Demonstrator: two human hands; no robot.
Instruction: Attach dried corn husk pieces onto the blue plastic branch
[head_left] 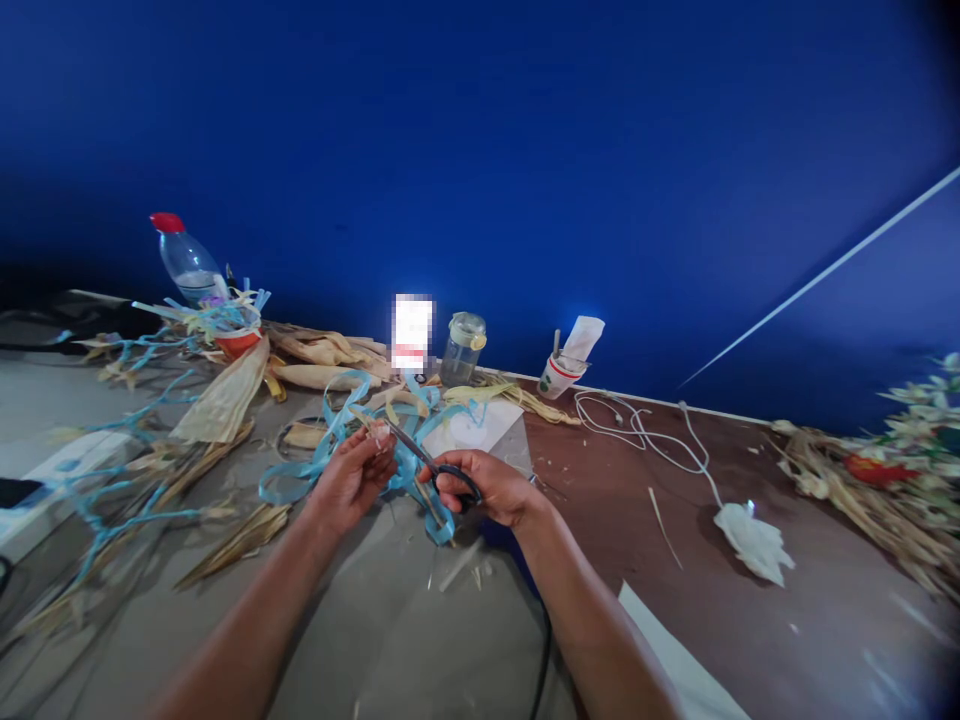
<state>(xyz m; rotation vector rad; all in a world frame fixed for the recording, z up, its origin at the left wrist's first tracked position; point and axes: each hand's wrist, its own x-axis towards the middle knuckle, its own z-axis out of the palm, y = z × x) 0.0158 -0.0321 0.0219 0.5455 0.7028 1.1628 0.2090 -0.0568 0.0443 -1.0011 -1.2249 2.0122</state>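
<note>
My right hand (487, 485) is closed around the dark handles of a pair of scissors (411, 443), whose blades point up and left. The blade tips reach the fingers of my left hand (356, 475). Those fingers pinch a small pale, partly see-through piece (381, 435); what it is made of I cannot make out. Beneath and behind both hands lies a tangle of light blue ribbon (352, 395), with dried corn husks (330, 350) farther back. A white sheet (487, 430) lies just beyond my right hand.
Along the blue wall stand a red-capped bottle (184, 260), a lidded jar (463, 350) and a paper cup (561, 375). Blue-wrapped stems (97, 530) spread at left. A white cable (637, 430), a crumpled tissue (754, 545) and a husk bundle with flowers (870, 490) lie right.
</note>
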